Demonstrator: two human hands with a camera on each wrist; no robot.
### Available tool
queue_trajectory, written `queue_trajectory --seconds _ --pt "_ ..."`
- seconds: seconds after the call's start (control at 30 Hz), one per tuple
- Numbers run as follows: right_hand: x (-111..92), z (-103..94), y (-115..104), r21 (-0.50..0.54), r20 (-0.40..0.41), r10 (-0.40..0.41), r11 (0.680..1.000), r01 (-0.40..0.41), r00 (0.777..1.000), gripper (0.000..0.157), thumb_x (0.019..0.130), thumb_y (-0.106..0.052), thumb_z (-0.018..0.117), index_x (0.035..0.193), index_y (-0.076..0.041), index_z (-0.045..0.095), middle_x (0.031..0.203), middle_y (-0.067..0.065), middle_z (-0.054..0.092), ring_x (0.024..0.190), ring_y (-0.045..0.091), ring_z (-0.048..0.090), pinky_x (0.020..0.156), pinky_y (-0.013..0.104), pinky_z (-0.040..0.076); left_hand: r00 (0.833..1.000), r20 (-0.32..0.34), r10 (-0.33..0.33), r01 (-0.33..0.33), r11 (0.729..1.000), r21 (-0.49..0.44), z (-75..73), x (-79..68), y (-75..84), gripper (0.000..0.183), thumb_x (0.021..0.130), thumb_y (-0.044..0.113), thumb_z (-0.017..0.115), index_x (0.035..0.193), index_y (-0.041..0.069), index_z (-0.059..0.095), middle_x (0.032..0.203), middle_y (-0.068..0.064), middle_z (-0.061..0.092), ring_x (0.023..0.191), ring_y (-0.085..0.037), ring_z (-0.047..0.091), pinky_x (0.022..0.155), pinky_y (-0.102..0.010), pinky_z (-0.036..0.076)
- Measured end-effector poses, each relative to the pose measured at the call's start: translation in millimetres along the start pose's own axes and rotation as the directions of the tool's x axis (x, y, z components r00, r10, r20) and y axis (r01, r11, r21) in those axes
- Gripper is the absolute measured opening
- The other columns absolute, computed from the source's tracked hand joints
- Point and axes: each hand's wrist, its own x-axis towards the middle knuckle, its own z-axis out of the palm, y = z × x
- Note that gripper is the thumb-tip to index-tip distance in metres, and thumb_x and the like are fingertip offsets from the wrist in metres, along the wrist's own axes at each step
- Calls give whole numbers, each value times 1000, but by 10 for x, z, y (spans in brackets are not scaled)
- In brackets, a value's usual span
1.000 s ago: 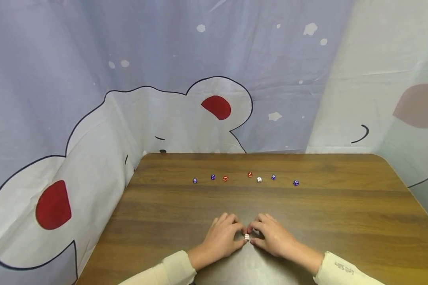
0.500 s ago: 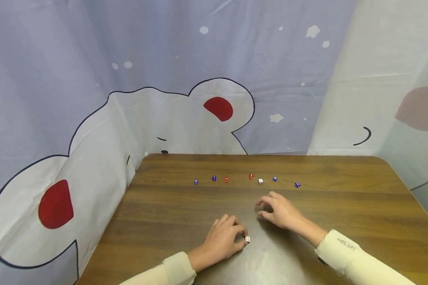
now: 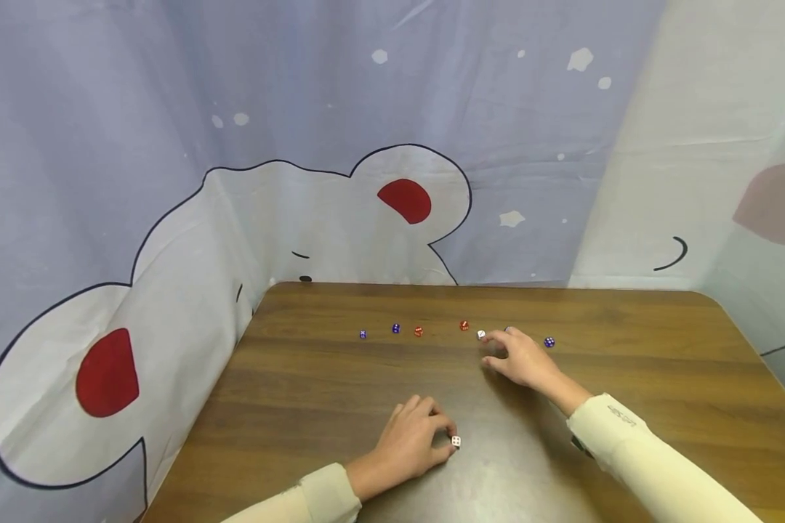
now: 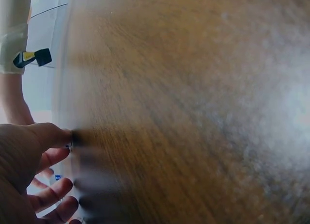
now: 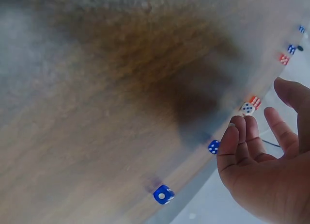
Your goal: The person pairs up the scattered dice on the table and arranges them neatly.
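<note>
Near the front of the table, my left hand (image 3: pixel 413 440) pinches a small white die (image 3: pixel 456 441) between thumb and index finger. The die's upper face shows several dark pips. In the left wrist view the thumb and fingers mostly hide it. My right hand (image 3: pixel 523 360) reaches over the back of the table, thumb and index finger apart, holding nothing. Its index fingertip is right by another white die (image 3: pixel 480 335). A blue die (image 5: pixel 213 146) beside the fingers is almost covered in the head view. Just left of the white die sits a red die (image 3: pixel 464 325).
Further left in the loose row lie a red die (image 3: pixel 419 331) and two blue dice, one nearer (image 3: pixel 395 328) and one at the end (image 3: pixel 363 334). Another blue die (image 3: pixel 549 341) lies right of my right hand. A printed curtain (image 3: pixel 314 218) hangs behind the wooden table (image 3: pixel 288 407).
My right hand has left the die at the left hand and moved forward to the row of dice at the back. The left hand has stayed in place with its die.
</note>
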Motion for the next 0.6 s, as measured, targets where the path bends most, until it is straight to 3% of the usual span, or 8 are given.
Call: queue_trajectory --seconds 0.17,0.6 --pt "107 27 42 4 6 29 1000 -29 1000 48 89 -30 77 133 -16 64 94 6 58 76 20 54 63 36 43 1000 -6 -5 5 1000 0 14 -3 -9 15 84 48 80 92 38 72 99 14 57 88 -5 46 69 -21 32" --pt "283 93 72 -20 17 118 993 -118 993 51 91 -32 76 136 -14 61 90 5 59 78 21 55 65 39 45 1000 0 -23 23 1000 -8 40 11 -7 16 84 49 79 92 38 72 99 13 57 88 -6 46 69 -21 31"
